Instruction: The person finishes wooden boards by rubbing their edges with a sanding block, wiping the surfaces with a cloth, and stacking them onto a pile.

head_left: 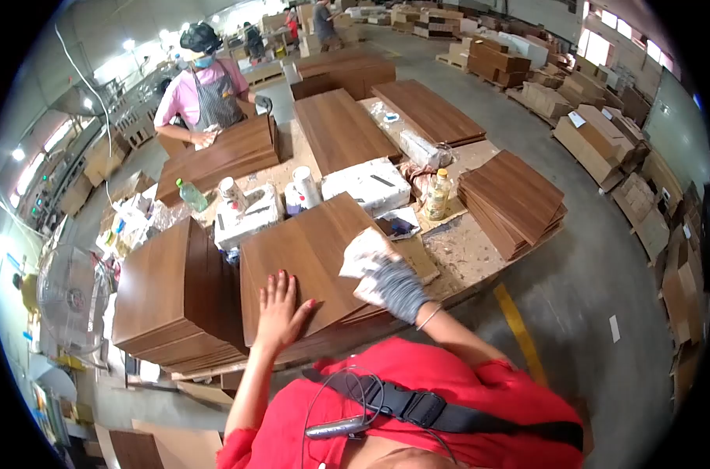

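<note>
A brown wood-grain panel (pixel 312 254) lies on top of a stack right in front of me. My left hand (pixel 279 309) rests flat on its near left part, fingers spread. At the panel's right edge, my right hand (pixel 400 288), in a grey glove, grips a crumpled white cloth (pixel 367 258). The cloth covers the fingertips and touches or overlaps the panel's edge. Beyond the panel are a white-wrapped block (pixel 368 186) and a small open box (pixel 398 224). A bottle of yellowish liquid (pixel 438 195) stands upright to the right.
Stacked panels stand at left (pixel 155 293) and right (pixel 511 199) on the worktable (pixel 472 254). More panels (pixel 343 129) lie farther back. White canisters (pixel 305 186) and a green bottle (pixel 191 195) stand across. A co-worker (pixel 206 94) handles panels opposite. A fan (pixel 73 301) is at left.
</note>
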The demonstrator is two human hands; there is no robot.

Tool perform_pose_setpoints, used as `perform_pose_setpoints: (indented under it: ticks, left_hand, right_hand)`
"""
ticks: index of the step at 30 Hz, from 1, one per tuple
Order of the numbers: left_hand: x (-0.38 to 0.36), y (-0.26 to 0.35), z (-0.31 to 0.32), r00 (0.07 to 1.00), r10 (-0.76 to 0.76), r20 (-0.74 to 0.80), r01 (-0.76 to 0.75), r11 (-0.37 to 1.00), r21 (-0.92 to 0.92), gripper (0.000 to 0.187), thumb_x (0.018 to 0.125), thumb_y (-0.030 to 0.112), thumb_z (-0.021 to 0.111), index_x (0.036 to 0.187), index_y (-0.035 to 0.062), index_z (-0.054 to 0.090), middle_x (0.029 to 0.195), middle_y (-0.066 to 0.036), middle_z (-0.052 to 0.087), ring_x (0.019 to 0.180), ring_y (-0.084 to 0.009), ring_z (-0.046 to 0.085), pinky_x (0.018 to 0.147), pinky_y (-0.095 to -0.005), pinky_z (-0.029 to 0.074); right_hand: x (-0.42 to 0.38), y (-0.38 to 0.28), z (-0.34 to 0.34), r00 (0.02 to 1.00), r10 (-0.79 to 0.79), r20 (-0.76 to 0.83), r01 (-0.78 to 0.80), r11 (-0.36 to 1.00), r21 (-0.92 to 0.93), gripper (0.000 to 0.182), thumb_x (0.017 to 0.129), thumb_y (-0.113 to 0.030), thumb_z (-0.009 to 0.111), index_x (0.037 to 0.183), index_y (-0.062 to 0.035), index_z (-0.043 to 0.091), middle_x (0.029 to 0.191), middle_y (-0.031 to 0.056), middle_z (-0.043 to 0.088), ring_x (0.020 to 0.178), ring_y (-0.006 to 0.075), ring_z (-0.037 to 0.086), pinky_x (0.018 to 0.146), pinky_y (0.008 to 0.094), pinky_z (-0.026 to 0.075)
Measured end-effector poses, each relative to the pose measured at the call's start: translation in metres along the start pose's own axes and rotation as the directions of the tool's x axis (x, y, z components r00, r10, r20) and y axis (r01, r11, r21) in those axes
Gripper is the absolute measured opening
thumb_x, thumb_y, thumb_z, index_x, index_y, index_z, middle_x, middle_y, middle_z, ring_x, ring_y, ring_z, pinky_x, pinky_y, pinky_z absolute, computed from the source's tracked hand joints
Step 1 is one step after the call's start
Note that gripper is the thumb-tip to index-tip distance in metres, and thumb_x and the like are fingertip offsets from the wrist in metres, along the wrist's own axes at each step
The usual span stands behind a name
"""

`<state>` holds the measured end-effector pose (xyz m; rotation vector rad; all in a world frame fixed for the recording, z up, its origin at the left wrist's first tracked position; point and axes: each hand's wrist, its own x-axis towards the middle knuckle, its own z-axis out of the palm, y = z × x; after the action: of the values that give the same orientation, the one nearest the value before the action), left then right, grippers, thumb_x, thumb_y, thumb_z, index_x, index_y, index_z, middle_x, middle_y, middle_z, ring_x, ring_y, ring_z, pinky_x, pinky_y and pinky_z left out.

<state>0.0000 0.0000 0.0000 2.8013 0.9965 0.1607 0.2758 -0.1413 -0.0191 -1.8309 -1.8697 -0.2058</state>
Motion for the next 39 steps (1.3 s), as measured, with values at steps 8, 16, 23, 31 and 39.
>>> perform_pose_setpoints:
  ticks: [8, 16, 23, 31, 39]
  left_hand:
    - [0.008, 0.03, -0.005, 1.0, -0.012, -0.005, 0.012, 0.998, -0.068, 0.073, 0.099, 0.057, 0.05, 0.154, 0.0094, 0.04, 0.165, -0.015, 0.027, 0.154, -0.034, 0.018, 0.124, -0.0492, 0.016]
    - [0.015, 0.034, -0.008, 0.998, -0.059, -0.01, 0.059, 0.998, 0.008, 0.058, 0.101, 0.051, 0.05, 0.15, 0.0204, 0.048, 0.163, -0.008, 0.034, 0.152, -0.0258, 0.027, 0.124, -0.0448, 0.022]
    - [0.013, 0.054, 0.011, 0.899, -0.428, -0.095, 0.432, 0.902, 0.022, 0.055, 0.105, 0.046, 0.044, 0.154, 0.0207, 0.042, 0.163, -0.01, 0.032, 0.153, -0.0285, 0.024, 0.124, -0.0548, 0.013]
    - [0.027, 0.081, 0.033, 0.814, -0.528, -0.241, 0.531, 0.845, -0.058, 0.059, 0.105, 0.046, 0.045, 0.149, 0.0076, 0.046, 0.162, -0.02, 0.031, 0.152, -0.035, 0.024, 0.121, -0.0631, 0.009]
    - [0.073, 0.115, 0.048, 0.86, -0.469, -0.202, 0.479, 0.878, 0.002, 0.079, 0.101, 0.057, 0.046, 0.152, -0.0023, 0.035, 0.163, -0.026, 0.024, 0.153, -0.0404, 0.017, 0.123, -0.0585, 0.009]
  right_hand:
    - [-0.134, 0.27, 0.039, 0.87, 0.429, 0.242, -0.486, 0.671, 0.56, 0.037, 0.097, -0.006, 0.049, 0.13, -0.0023, 0.065, 0.136, 0.0175, 0.062, 0.128, 0.0275, 0.056, 0.113, 0.0364, 0.041]
    - [-0.03, 0.269, 0.075, 0.893, 0.41, 0.185, -0.434, 0.679, 0.593, 0.04, 0.09, -0.012, 0.068, 0.129, -0.0073, 0.065, 0.137, 0.0198, 0.057, 0.127, 0.0358, 0.055, 0.109, 0.0409, 0.043]
    - [-0.005, 0.322, 0.197, 0.85, 0.51, 0.133, -0.409, 0.478, 0.778, 0.049, 0.087, -0.008, 0.07, 0.135, -0.0103, 0.06, 0.127, 0.0169, 0.061, 0.115, 0.0358, 0.059, 0.098, 0.0439, 0.05]
    - [0.018, 0.309, 0.133, 0.744, 0.509, 0.432, -0.377, -0.213, 0.901, 0.041, 0.097, -0.004, 0.06, 0.138, 0.0012, 0.055, 0.133, 0.0105, 0.061, 0.118, 0.0219, 0.061, 0.099, 0.0364, 0.052]
    - [0.037, 0.256, 0.076, 0.808, 0.277, 0.519, -0.185, -0.717, 0.672, 0.041, 0.098, -0.008, 0.063, 0.137, 0.0004, 0.053, 0.131, 0.0115, 0.061, 0.118, 0.0261, 0.06, 0.098, 0.0411, 0.057]
